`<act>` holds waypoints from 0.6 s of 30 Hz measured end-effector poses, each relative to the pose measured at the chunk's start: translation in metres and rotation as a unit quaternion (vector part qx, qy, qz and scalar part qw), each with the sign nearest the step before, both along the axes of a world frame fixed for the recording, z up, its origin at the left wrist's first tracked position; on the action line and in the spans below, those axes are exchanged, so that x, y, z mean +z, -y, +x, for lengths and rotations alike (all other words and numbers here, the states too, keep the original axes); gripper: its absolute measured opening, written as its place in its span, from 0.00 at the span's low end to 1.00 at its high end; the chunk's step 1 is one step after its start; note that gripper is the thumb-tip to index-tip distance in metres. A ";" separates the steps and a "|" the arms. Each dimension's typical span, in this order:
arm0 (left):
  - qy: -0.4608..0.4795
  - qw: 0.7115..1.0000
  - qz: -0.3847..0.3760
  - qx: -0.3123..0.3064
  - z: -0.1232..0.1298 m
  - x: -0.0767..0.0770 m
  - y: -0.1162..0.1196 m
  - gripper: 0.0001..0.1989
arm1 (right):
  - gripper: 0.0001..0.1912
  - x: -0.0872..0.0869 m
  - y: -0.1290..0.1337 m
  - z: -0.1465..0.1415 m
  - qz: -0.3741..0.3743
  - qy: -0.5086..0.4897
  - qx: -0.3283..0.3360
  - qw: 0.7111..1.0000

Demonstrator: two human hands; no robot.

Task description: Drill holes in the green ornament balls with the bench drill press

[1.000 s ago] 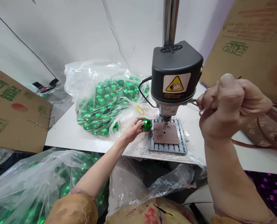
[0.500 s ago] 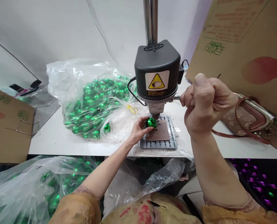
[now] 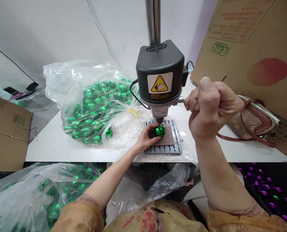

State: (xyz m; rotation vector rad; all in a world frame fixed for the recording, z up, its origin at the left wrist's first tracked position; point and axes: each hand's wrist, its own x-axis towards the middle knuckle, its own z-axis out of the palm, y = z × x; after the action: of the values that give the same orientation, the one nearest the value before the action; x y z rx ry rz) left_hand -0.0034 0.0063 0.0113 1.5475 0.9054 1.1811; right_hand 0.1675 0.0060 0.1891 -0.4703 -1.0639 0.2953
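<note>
A shiny green faceted ball rests on a brown board on the base plate of a small drill press. My left hand pinches the ball from its left side, thumb in front and fingers behind. Directly above the ball is the chuck, whose bit appears to reach the ball's top. On the right, my right hand is closed in a fist round the press's feed handle, which mostly disappears inside the fingers.
A clear plastic bag of green balls lies left of the press, with a loose green ball at its edge. Cardboard boxes flank the table. A handbag sits at right. Purple balls lie below the table edge.
My left hand has brought the ball slightly right and nearer, over the board's hole and beneath the chuck. My right hand stays on the handle. The whole view has shifted slightly.
</note>
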 end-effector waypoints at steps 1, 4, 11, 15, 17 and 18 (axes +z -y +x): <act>-0.014 1.000 0.006 -0.003 0.000 0.001 0.002 0.28 | 0.25 0.000 0.000 0.000 0.001 0.003 0.001 1.000; -0.038 0.999 0.000 0.002 0.003 0.002 0.006 0.29 | 0.25 0.000 0.001 0.000 0.004 0.017 -0.006 1.000; 0.011 0.999 -0.034 0.023 0.012 0.000 0.007 0.27 | 0.26 -0.002 0.002 -0.001 0.015 0.004 0.004 1.000; 0.001 0.999 -0.028 0.023 0.011 0.000 0.006 0.27 | 0.26 -0.011 0.003 -0.002 0.036 0.000 -0.028 0.999; -0.002 1.000 -0.024 0.019 0.010 -0.001 0.006 0.27 | 0.26 -0.017 0.003 -0.001 0.043 0.003 -0.038 0.998; -0.002 1.000 -0.023 0.018 0.010 -0.002 0.006 0.27 | 0.26 -0.020 0.004 -0.001 0.044 0.005 -0.039 0.998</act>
State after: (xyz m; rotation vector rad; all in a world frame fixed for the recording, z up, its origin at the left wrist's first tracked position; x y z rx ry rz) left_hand 0.0062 0.0000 0.0097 1.5035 0.9595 1.1748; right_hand 0.1666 0.0024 0.1687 -0.4332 -1.0622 0.1768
